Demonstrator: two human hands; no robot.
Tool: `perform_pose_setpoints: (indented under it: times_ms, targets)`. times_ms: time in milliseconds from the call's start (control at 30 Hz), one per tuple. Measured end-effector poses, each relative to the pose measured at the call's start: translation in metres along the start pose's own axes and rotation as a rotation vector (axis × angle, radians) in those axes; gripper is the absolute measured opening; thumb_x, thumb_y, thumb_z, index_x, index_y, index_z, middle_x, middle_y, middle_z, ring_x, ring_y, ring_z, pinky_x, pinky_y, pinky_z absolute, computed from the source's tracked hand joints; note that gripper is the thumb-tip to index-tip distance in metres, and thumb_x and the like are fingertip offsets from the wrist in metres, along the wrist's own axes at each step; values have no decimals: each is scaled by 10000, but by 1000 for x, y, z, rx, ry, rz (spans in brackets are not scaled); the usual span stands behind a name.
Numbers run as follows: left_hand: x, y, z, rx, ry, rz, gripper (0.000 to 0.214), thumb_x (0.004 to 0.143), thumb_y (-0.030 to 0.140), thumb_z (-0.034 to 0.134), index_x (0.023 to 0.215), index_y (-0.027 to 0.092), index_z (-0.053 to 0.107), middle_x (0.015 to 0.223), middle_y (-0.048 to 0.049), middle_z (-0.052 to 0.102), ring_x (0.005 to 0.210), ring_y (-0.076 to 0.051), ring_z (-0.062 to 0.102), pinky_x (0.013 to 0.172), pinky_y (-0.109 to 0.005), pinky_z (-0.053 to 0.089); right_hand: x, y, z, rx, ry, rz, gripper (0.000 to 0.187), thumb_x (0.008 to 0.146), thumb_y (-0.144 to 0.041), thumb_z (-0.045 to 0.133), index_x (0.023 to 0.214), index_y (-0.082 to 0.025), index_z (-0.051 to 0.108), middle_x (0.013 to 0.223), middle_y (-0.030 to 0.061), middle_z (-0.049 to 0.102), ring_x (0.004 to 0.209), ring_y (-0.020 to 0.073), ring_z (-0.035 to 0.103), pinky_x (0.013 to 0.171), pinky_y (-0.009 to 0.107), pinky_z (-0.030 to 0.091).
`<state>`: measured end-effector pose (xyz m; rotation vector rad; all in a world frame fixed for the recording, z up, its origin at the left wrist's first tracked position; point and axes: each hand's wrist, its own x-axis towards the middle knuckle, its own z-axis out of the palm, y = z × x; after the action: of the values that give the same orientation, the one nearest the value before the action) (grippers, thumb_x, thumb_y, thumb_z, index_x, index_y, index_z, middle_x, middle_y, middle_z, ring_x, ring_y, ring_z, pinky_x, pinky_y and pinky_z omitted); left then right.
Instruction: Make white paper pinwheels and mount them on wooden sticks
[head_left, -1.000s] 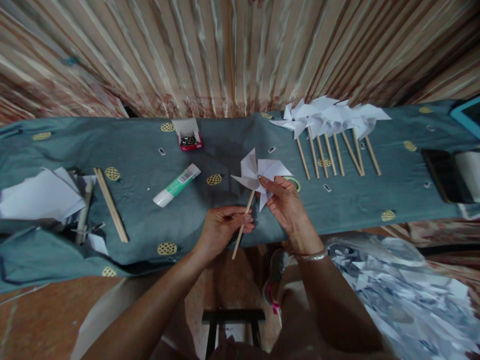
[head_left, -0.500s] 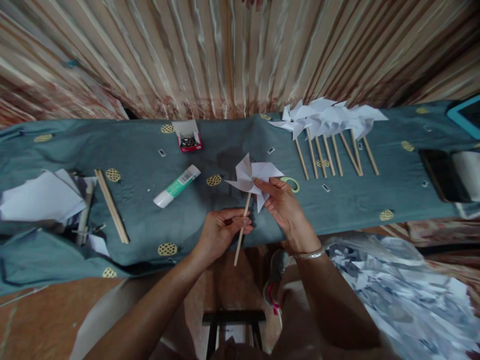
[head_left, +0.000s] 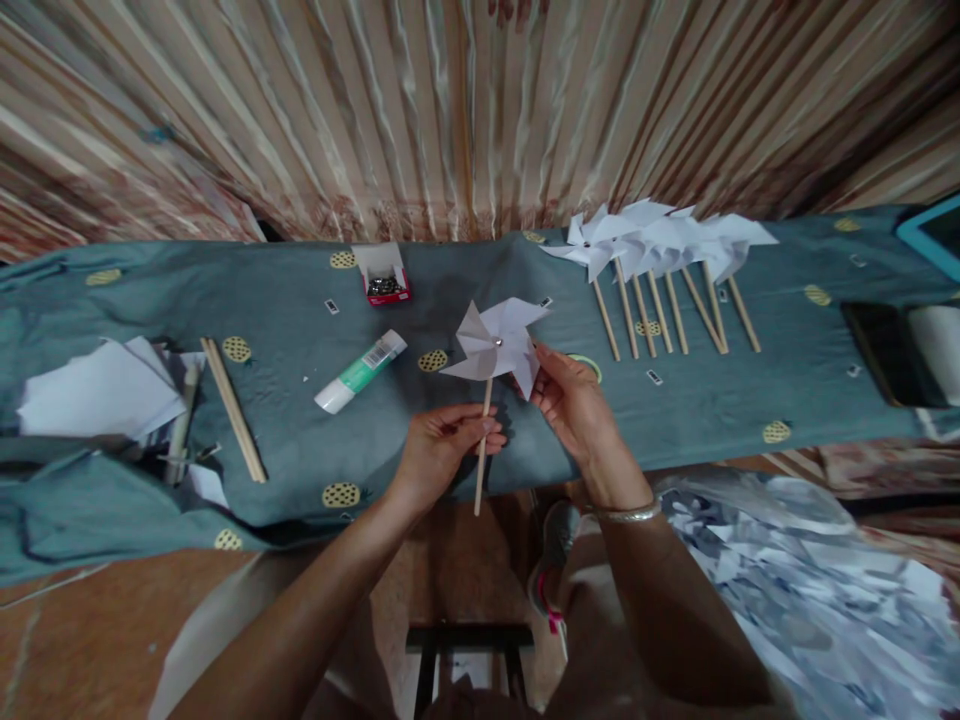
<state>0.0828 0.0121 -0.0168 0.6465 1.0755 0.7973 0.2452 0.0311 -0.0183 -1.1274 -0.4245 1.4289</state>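
A white paper pinwheel point(head_left: 504, 338) with a shiny pin at its centre faces me, upright above the cloth. My left hand point(head_left: 446, 450) is closed round its thin wooden stick point(head_left: 484, 440), thumb in front and fingers behind. At the right edge of the pinwheel, my right hand point(head_left: 574, 405) has its fingers bent at one blade, with some fingertips hidden behind the paper. Behind that hand, a pale green ring point(head_left: 589, 364), perhaps a tape roll, is partly covered.
Finished pinwheels point(head_left: 667, 240) lie in a row at the back right. A red pin box point(head_left: 386, 285), a glue stick point(head_left: 361, 372), loose wooden sticks point(head_left: 234, 410) and paper sheets point(head_left: 97, 390) lie leftward. A phone point(head_left: 885, 350) is far right; a bag of paper scraps point(head_left: 817, 570) sits below.
The right hand's thumb has moved off the pinwheel's centre to its right edge, uncovering the pin. The pinwheel is slightly higher and more upright; the left hand still grips the stick.
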Motion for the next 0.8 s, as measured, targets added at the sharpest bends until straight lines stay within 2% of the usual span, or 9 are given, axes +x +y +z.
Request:
perform_pose_setpoints:
  times_ms: [200,567,800]
  targets:
    - [-1,3,2,2,20,21,409,549,378,895,842,128,758,725,-49,756,633,-172,719,708,-325,624,-5,0,5,-17,7,9,254,542,-365,889,653,-220,713,602,-52,673,534,75,582,517,181,497]
    - [-2,2,4,4,30,46,408,542,403,893,806,132,742,729,-44,753,649,-180,722,735,-347,623,-12,2,8,-59,-53,20,252,561,-373,884,658,-211,718,585,-43,664,515,65,587,520,172,492]
    - [-5,5,6,-26,28,41,397,518,380,911,782,135,745,687,-24,748,620,-162,714,677,-296,617,-12,4,7,-45,-76,32,299,545,-426,898,663,-217,721,585,-46,667,527,63,586,533,163,502]
